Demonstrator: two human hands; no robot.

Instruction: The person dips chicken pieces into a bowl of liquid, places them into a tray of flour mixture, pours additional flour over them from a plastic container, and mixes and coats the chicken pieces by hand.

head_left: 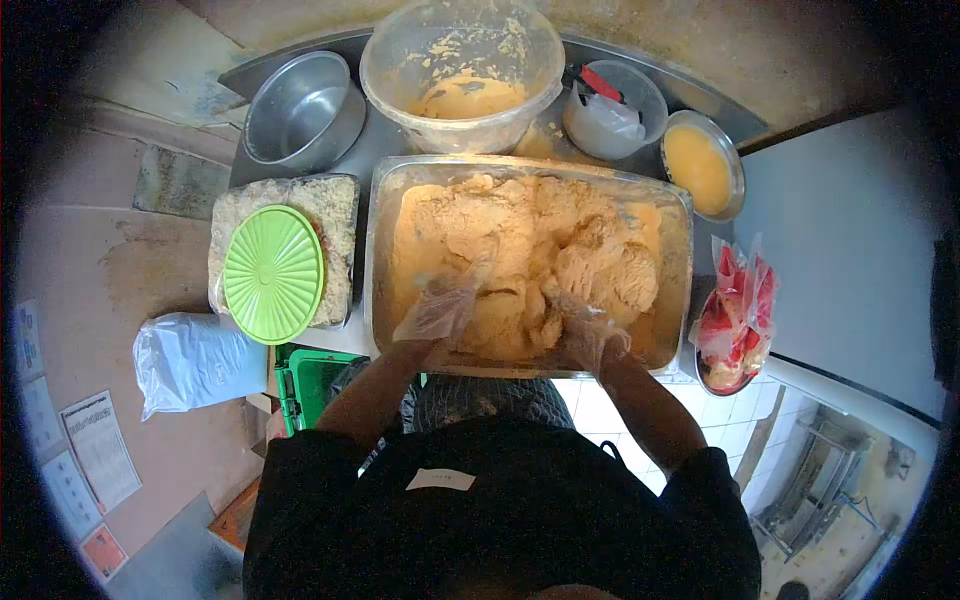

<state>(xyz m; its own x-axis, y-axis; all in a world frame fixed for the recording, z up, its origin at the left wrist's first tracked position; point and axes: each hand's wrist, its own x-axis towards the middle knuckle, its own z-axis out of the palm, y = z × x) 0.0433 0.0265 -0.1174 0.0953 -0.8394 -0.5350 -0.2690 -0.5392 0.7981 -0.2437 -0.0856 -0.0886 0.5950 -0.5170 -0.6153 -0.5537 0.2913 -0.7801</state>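
Observation:
A large rectangular metal tray [381,215] holds orange-tan breading powder [480,215] with coated lumps [615,275] heaped in it. My left hand [445,308], in a clear plastic glove, rests in the powder at the tray's near left. Its dusted fingers look stretched forward, partly sunk in the powder. My right hand [590,325], gloved the same way, reaches in at the near right against the coated lumps. Powder and lumps hide its fingers, so I cannot make out whether it grips one.
Behind the tray stand a metal pot [300,110], a powder-smeared plastic tub [465,132], a clear container [640,100] with a red-handled tool, and a bowl of orange liquid [697,160]. Left is a green lid [272,275] on a crumb-filled tray [340,205]; right, red-and-clear bags [735,310].

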